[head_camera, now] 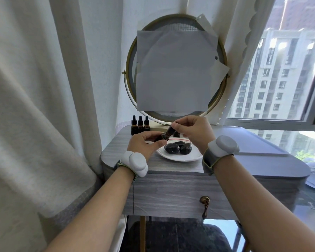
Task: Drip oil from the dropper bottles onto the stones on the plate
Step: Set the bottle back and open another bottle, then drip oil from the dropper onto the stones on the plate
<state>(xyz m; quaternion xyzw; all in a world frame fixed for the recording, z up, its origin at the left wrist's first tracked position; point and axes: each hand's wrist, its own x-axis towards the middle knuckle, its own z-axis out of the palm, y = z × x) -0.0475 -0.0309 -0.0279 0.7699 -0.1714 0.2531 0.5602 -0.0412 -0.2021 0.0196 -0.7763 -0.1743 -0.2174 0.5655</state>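
Glossy black stones (178, 147), wood-grain table (171, 193)

A grey wood-grain dressing table (244, 142) stood against the wall, its single drawer (171, 193) fitted with a brass drop pull (205, 202). At the back of the top a round gold-framed mirror (130, 57) was mostly covered by pale sheets of paper (175, 73). A cream curtain (35, 88) hung at the left and a scallop-edged one (240, 42) at the right, beside a window (262, 121) that looked onto a high-rise block (273, 79). Under the table sat something dark, possibly a stool (171, 237).
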